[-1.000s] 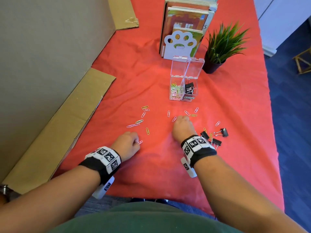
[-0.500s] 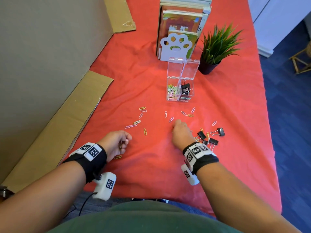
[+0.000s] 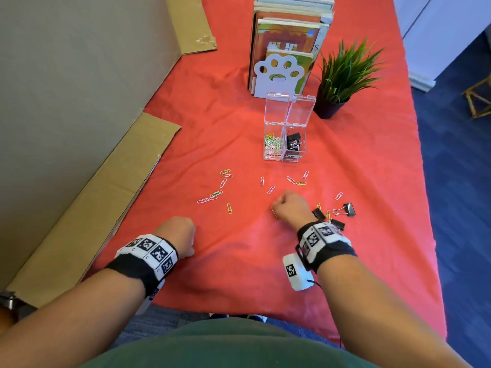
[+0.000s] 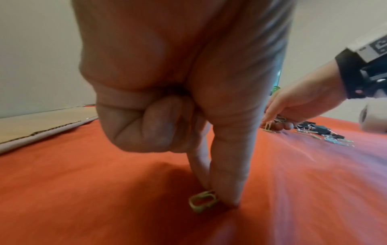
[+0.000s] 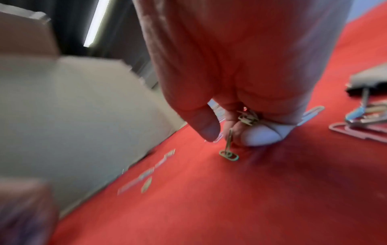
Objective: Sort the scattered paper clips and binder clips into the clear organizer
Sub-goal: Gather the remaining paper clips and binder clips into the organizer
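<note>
Head view looks down — wrist views sit close, sharing the red cloth.

Left hand lowered back onto red cloth, thumb and forefinger now pinching yellow clip at surface. Right hand drawn slightly nearer, yellow paper clip raised on end at fingertips.

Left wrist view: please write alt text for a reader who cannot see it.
The person's left hand pinches a yellow-green paper clip against the red tablecloth, thumb and forefinger pointing down and the other fingers curled. Beyond it, the right hand holds paper clips at its fingertips beside loose black binder clips. Flat cardboard lies at the left.
</note>
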{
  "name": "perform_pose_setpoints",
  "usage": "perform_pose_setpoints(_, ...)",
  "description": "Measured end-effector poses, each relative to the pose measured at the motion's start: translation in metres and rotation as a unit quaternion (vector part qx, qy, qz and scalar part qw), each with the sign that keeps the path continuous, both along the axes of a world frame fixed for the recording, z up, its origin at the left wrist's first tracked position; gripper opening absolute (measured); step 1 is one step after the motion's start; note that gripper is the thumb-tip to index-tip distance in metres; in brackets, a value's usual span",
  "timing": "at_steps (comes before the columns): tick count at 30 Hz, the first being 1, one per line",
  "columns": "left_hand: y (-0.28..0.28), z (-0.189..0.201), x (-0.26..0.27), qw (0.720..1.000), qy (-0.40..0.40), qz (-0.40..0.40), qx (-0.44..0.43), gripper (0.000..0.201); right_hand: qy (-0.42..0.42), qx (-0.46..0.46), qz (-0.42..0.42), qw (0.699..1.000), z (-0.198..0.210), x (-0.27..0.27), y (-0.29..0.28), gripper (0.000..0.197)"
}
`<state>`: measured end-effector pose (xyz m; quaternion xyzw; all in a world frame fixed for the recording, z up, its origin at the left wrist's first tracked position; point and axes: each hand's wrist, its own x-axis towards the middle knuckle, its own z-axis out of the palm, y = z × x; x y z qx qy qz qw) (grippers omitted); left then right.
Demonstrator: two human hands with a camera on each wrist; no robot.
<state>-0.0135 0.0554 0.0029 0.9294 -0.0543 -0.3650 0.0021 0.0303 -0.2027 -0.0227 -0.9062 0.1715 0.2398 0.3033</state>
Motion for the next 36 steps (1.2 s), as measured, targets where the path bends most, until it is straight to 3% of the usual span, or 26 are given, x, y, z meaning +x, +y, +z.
perform_pose_setpoints(2, -0.004, -0.002, -0.001, 1.0, 0.003, -0.009, 0.013, 0.019, -0.026, -0.066, 0.072, 0.995, -0.007, -0.007, 0.007, 0.033)
perform_pose_setpoints(6, -0.009, 0.003, 0.001, 1.0, 0.028, -0.006, -0.004, 0.014, -0.054, -0.145, 0.192, 0.969, -0.015, -0.022, 0.021, 0.036)
perform_pose_setpoints(8, -0.01, 0.008, 0.008, 0.996, 0.041, 0.04, -0.063, 0.022, -0.042, -0.132, 0.18, 0.974, -0.008, -0.021, 0.02, 0.037)
perform_pose_setpoints(10, -0.016, 0.013, 0.015, 0.969, 0.063, 0.16, -0.177, 0.027, -0.022, -0.105, 0.164, 0.981, 0.001, -0.017, 0.016, 0.034)
perform_pose_setpoints(11, -0.019, 0.015, 0.018, 0.929, 0.081, 0.252, -0.26, 0.025, -0.015, -0.078, 0.152, 0.985, 0.004, -0.014, 0.015, 0.031)
perform_pose_setpoints(13, -0.026, 0.02, 0.026, 0.797, 0.126, 0.427, -0.408, 0.022, -0.001, 0.0, 0.091, 0.996, 0.012, -0.005, 0.008, 0.02)
perform_pose_setpoints(14, -0.028, 0.025, 0.029, 0.728, 0.153, 0.483, -0.462, 0.021, 0.002, 0.07, 0.038, 0.997, 0.015, -0.002, 0.005, 0.022)
perform_pose_setpoints(16, -0.028, 0.03, 0.038, 0.621, 0.197, 0.536, -0.537, 0.021, 0.007, 0.208, -0.065, 0.976, 0.02, 0.005, -0.002, 0.03)
perform_pose_setpoints(17, -0.027, 0.03, 0.042, 0.585, 0.204, 0.549, -0.562, 0.022, 0.005, 0.267, -0.114, 0.957, 0.021, 0.007, -0.004, 0.03)
perform_pose_setpoints(19, -0.029, 0.029, 0.049, 0.554, 0.185, 0.576, -0.571, 0.022, 0.003, 0.322, -0.185, 0.928, 0.024, 0.014, -0.008, 0.026)
perform_pose_setpoints(20, -0.031, 0.026, 0.053, 0.566, 0.161, 0.586, -0.556, 0.021, 0.004, 0.309, -0.191, 0.932, 0.026, 0.019, -0.008, 0.024)
perform_pose_setpoints(21, -0.033, 0.022, 0.057, 0.606, 0.121, 0.582, -0.529, 0.02, 0.001, 0.26, -0.166, 0.951, 0.026, 0.025, -0.009, 0.023)
perform_pose_setpoints(22, -0.035, 0.016, 0.06, 0.674, 0.061, 0.555, -0.484, 0.019, -0.002, 0.163, -0.105, 0.981, 0.026, 0.03, -0.009, 0.022)
perform_pose_setpoints(23, -0.034, 0.01, 0.063, 0.761, -0.011, 0.495, -0.418, 0.018, -0.005, 0.054, -0.04, 0.998, 0.026, 0.034, -0.008, 0.021)
perform_pose_setpoints(24, -0.032, 0.005, 0.064, 0.842, -0.089, 0.412, -0.337, 0.014, -0.014, -0.027, 0.001, 1.0, 0.023, 0.037, -0.004, 0.026)
perform_pose_setpoints(25, -0.031, 0.002, 0.064, 0.895, -0.147, 0.33, -0.262, 0.01, -0.023, -0.079, 0.03, 0.996, 0.02, 0.04, 0.0, 0.036)
perform_pose_setpoints(26, -0.029, -0.001, 0.063, 0.923, -0.18, 0.268, -0.208, 0.014, -0.03, -0.112, 0.055, 0.992, 0.015, 0.042, 0.005, 0.044)
perform_pose_setpoints(28, -0.026, -0.01, 0.061, 0.944, -0.202, 0.197, -0.171, 0.025, -0.051, -0.172, 0.116, 0.977, 0.007, 0.041, 0.017, 0.05)
perform_pose_setpoints(31, -0.027, -0.016, 0.059, 0.958, -0.19, 0.154, -0.149, 0.022, -0.063, -0.205, 0.154, 0.965, -0.002, 0.034, 0.024, 0.036)
perform_pose_setpoints(34, -0.028, -0.019, 0.057, 0.965, -0.183, 0.129, -0.139, 0.021, -0.054, -0.177, 0.177, 0.967, -0.004, 0.027, 0.023, 0.034)
perform_pose_setpoints(36, -0.027, -0.018, 0.057, 0.956, -0.199, 0.139, -0.167, 0.023, -0.042, -0.099, 0.151, 0.983, 0.0, 0.029, 0.018, 0.029)
